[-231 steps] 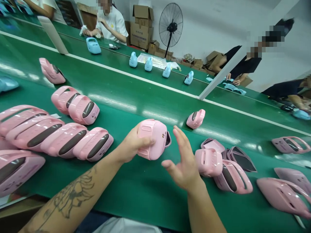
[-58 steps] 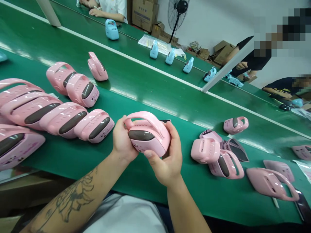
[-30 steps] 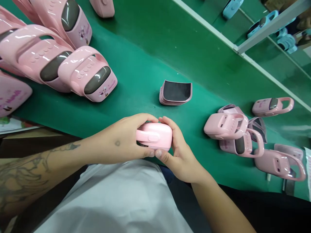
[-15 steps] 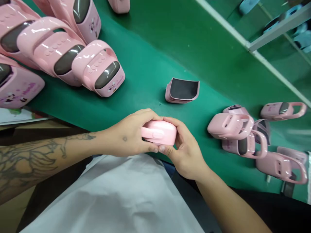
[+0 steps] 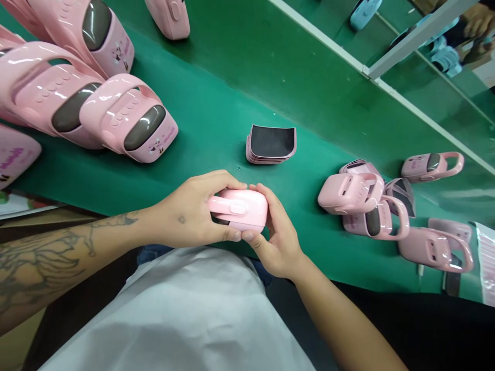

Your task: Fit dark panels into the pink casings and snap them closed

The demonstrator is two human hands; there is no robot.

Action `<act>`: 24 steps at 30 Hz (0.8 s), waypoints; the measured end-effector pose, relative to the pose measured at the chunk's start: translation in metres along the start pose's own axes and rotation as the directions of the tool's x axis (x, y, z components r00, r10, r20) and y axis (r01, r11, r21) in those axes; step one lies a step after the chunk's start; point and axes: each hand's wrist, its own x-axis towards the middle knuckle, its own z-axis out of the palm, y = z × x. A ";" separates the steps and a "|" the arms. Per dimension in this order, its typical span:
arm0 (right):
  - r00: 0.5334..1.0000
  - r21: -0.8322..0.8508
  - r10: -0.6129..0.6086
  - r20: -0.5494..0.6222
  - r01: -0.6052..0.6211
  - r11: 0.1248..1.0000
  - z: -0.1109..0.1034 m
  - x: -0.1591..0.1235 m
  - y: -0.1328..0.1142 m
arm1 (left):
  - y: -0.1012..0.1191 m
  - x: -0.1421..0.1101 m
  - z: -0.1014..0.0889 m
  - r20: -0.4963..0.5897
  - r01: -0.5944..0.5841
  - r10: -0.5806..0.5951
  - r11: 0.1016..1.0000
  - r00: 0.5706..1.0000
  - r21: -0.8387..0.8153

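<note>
Both my hands grip one pink handled plastic case (image 5: 251, 208) above the near edge of the green table. My left hand (image 5: 193, 211) wraps its handle end, fingers behind and thumb along the near side. On the opposite end is my right hand (image 5: 276, 234), its thumb tip close to the left thumb and its fingers curled round the far side. The underside of the case is hidden. Just beyond lies a stack of curved pink-edged panels (image 5: 272, 143) with dark faces. Nearest on the left stands a pink case with a dark window (image 5: 145, 128) and a printed cartoon.
Several more pink cases (image 5: 65, 95) crowd the left of the green table (image 5: 209, 123). Others (image 5: 350, 193) lie piled at the right, beside a clear plastic bag (image 5: 487, 257). A pale metal frame (image 5: 328, 44) crosses the back, with blue cases (image 5: 365, 13) and a person's hand beyond.
The view has shifted, so most things on the table sit further left. Both hands keep the same hold on the pink case, which looks nearly unchanged in pose.
</note>
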 end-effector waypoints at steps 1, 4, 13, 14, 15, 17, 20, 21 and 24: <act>1.000 0.002 -0.021 -0.015 0.021 1.000 0.001 0.001 0.000 | 0.000 0.000 0.001 -0.023 0.002 -0.002 1.000 1.000 -0.021; 0.995 0.004 -0.083 -0.063 0.083 0.997 0.004 0.004 -0.001 | -0.004 -0.002 0.006 -0.094 -0.052 0.046 0.997 0.995 -0.063; 0.989 0.133 0.119 -0.083 -0.108 0.985 0.002 0.013 -0.001 | -0.014 0.009 -0.009 -0.015 -0.015 0.014 1.000 1.000 -0.021; 0.984 0.194 0.153 -0.086 -0.134 0.972 0.000 0.012 0.001 | -0.016 0.008 -0.012 0.000 -0.002 0.002 0.999 1.000 -0.052; 0.978 0.264 0.180 -0.106 -0.147 0.953 -0.001 0.012 0.003 | -0.018 0.008 -0.014 -0.003 0.006 -0.006 0.995 1.000 -0.101; 0.963 0.396 0.212 -0.164 -0.133 0.909 -0.001 0.012 0.005 | -0.020 0.004 -0.011 -0.054 -0.006 -0.008 0.966 0.999 -0.257; 0.943 0.475 0.199 -0.267 -0.051 0.879 0.008 0.013 0.004 | -0.019 -0.003 0.007 -0.063 -0.053 0.024 0.859 0.998 -0.510; 0.937 0.479 0.188 -0.294 -0.026 0.878 0.013 0.014 0.003 | -0.018 -0.005 0.015 -0.064 -0.061 0.030 0.818 0.998 -0.572; 0.931 0.485 0.171 -0.323 0.007 0.875 0.027 0.014 0.002 | -0.012 -0.008 0.032 -0.127 -0.064 -0.025 0.754 0.992 -0.654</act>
